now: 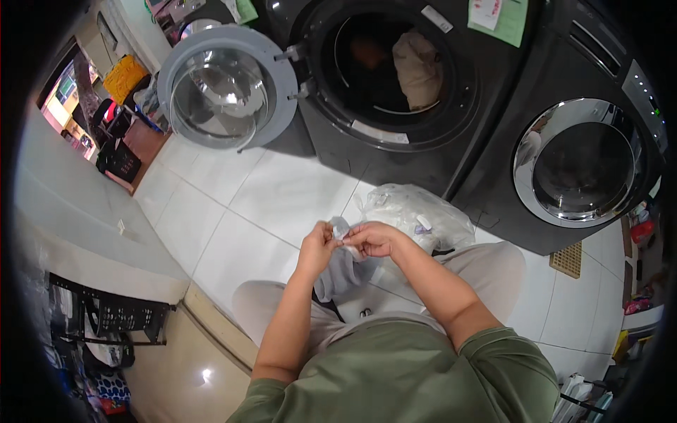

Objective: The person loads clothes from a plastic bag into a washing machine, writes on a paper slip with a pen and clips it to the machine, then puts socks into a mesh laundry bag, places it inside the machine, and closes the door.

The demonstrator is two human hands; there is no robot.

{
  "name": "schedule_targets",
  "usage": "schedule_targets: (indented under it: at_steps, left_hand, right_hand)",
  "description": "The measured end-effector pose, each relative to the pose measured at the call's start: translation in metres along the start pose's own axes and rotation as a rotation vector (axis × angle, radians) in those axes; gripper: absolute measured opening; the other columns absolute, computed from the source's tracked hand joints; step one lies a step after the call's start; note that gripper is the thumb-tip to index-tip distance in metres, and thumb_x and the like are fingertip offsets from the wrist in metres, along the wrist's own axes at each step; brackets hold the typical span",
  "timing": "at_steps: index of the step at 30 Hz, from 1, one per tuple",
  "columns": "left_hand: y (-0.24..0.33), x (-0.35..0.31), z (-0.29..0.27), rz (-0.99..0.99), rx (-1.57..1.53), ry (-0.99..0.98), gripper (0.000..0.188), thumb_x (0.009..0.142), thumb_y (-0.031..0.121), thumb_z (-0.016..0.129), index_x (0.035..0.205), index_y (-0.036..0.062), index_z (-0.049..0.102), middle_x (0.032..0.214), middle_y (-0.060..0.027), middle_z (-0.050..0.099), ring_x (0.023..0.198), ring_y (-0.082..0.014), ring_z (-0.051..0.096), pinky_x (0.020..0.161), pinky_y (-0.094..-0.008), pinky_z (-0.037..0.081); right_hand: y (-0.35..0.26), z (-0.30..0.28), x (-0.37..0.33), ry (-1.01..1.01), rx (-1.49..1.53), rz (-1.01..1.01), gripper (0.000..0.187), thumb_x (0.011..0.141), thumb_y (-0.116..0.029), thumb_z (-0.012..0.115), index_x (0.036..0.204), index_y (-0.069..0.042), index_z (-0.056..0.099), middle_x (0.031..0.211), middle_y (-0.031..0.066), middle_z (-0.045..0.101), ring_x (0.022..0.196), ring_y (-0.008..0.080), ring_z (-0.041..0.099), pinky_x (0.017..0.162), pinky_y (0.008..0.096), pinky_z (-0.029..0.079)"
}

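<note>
My left hand (317, 248) and my right hand (375, 240) meet in front of me, fingers closed in a pinch on a piece of grey cloth (341, 276). The cloth hangs down between my knees, and a paler bit sticks up between the fingertips. What kind of garment it is, I cannot tell. Just beyond my right hand, a clear plastic bag (402, 201) with whitish things in it rests on the floor. Past it stands a dark front-loading washing machine (395, 166), its round door (271, 116) swung wide to the left. Beige and dark cloth (417, 70) lies in the drum.
A second dark machine (486, 204) with its round door closed stands at the right. White floor tiles (261, 201) lie around me. A tan grate (566, 259) sits on the floor at the right. At lower left is a black basket (123, 314); a yellow bag (123, 77) is at far left.
</note>
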State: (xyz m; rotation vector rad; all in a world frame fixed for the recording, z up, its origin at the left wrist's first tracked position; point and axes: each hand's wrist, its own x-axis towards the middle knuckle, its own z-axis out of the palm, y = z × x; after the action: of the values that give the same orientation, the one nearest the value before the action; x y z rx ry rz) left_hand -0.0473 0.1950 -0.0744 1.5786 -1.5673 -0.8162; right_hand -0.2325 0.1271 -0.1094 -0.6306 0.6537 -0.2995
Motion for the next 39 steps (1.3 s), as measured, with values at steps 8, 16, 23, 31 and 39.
schedule_targets:
  at_steps: [8, 16, 23, 31, 39]
  left_hand:
    - [-0.005, 0.007, -0.014, 0.028, 0.026, -0.11, 0.019, 0.078, 0.002, 0.072, 0.093, -0.0027, 0.06, 0.079, -0.0095, 0.066, 0.069, -0.0139, 0.061, 0.064, -0.0273, 0.049]
    - [-0.01, 0.015, -0.039, -0.084, 0.107, 0.167, 0.012, 0.081, 0.008, 0.069, 0.09, 0.0019, 0.063, 0.078, -0.011, 0.064, 0.069, -0.0192, 0.059, 0.066, -0.0294, 0.047]
    - [-0.025, 0.023, -0.113, -0.145, -0.23, 0.564, 0.006, 0.086, 0.009, 0.065, 0.09, 0.0058, 0.062, 0.075, 0.0032, 0.054, 0.065, -0.008, 0.043, 0.059, -0.0244, 0.038]
    - [0.147, 0.004, -0.03, 0.0, -0.853, -0.356, 0.005, 0.089, 0.004, 0.06, 0.093, 0.0073, 0.058, 0.082, 0.0043, 0.054, 0.069, -0.0034, 0.045, 0.06, -0.0192, 0.038]
    - [0.094, 0.038, -0.081, -0.088, -0.607, 0.028, 0.014, 0.091, 0.012, 0.061, 0.102, 0.0062, 0.057, 0.092, -0.0018, 0.056, 0.078, -0.0075, 0.049, 0.065, -0.022, 0.043]
  right_hand:
    - [-0.006, 0.006, 0.008, -0.019, -0.031, 0.017, 0.011, 0.084, -0.01, 0.069, 0.092, -0.004, 0.065, 0.083, 0.0033, 0.066, 0.065, 0.0087, 0.057, 0.059, 0.0208, 0.045]
    - [-0.022, -0.022, -0.003, 0.615, -1.049, -0.444, 0.013, 0.077, -0.009, 0.07, 0.087, -0.002, 0.065, 0.082, 0.0106, 0.067, 0.076, 0.0206, 0.062, 0.07, 0.0329, 0.049]
    - [-0.044, -0.166, -0.077, 1.39, -1.29, -0.198, 0.033, 0.071, -0.021, 0.075, 0.097, -0.004, 0.065, 0.102, 0.0176, 0.064, 0.091, 0.034, 0.062, 0.081, 0.0423, 0.051]
    - [0.025, -0.019, 0.031, 0.159, -1.139, -0.772, 0.085, 0.054, -0.039, 0.087, 0.128, -0.012, 0.053, 0.125, 0.0145, 0.053, 0.126, 0.0333, 0.044, 0.104, 0.0464, 0.034]
    - [0.096, -0.019, 0.091, -0.04, -1.239, -0.114, 0.073, 0.066, -0.021, 0.074, 0.134, -0.007, 0.049, 0.136, 0.0155, 0.05, 0.125, 0.0277, 0.046, 0.103, 0.0353, 0.037]
